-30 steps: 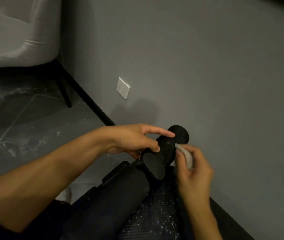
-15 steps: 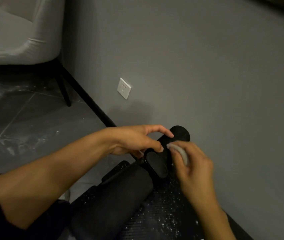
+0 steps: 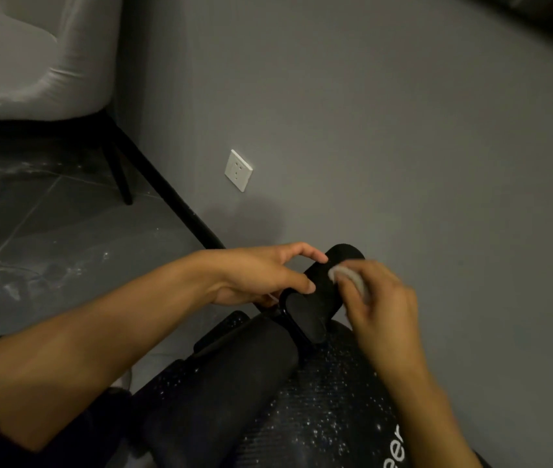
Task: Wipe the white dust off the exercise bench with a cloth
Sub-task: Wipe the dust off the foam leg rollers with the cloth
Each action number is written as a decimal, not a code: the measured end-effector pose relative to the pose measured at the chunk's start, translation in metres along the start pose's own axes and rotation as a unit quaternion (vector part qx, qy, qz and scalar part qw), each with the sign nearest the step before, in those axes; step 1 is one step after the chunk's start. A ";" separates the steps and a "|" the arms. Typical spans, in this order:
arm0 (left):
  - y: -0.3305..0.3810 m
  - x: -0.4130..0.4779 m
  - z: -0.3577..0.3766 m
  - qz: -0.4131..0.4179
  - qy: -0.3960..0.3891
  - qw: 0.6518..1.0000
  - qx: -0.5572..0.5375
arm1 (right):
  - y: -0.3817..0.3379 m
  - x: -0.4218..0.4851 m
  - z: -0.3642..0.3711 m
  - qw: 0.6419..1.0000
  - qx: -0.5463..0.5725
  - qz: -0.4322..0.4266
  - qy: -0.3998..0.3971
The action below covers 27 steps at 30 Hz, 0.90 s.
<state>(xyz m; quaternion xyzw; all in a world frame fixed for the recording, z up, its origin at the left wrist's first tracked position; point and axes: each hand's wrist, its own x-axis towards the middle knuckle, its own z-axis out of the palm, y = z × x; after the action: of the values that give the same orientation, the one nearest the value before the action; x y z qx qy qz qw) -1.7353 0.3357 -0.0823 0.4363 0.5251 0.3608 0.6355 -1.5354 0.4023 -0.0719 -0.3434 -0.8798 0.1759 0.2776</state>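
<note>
Right hand (image 3: 383,309) blurred, fingers closed around a small pale cloth (image 3: 349,276), pressed against black foam roller (image 3: 322,288) at hand's 10 o'clock. Left hand (image 3: 261,275) at 9 o'clock of cloth, pinching roller between thumb and forefinger. Exercise bench (image 3: 322,417) at 6 o'clock, pad speckled with white dust (image 3: 315,430). Wall socket (image 3: 238,170) at 11 o'clock.

I see a black bench pad (image 3: 319,427) flecked white (dust), a pale grey cloth (image 3: 349,276), grey wall (image 3: 403,130), white socket (image 3: 238,170).
</note>
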 end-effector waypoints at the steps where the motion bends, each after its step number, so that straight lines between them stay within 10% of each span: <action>1: 0.000 0.000 0.000 -0.001 -0.001 1.000 -0.009 | 0.005 0.011 0.001 1.000 -0.016 0.007 0.013; 27: -0.001 -0.003 -0.006 -0.004 -0.016 0.999 -0.041 | -0.014 -0.052 0.011 0.991 0.131 0.022 0.001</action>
<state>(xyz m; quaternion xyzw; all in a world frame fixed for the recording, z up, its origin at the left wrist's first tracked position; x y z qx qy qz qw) -1.7414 0.3331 -0.0826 0.4132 0.5013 0.3721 0.6629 -1.5179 0.3546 -0.0924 -0.3236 -0.8410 0.2954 0.3173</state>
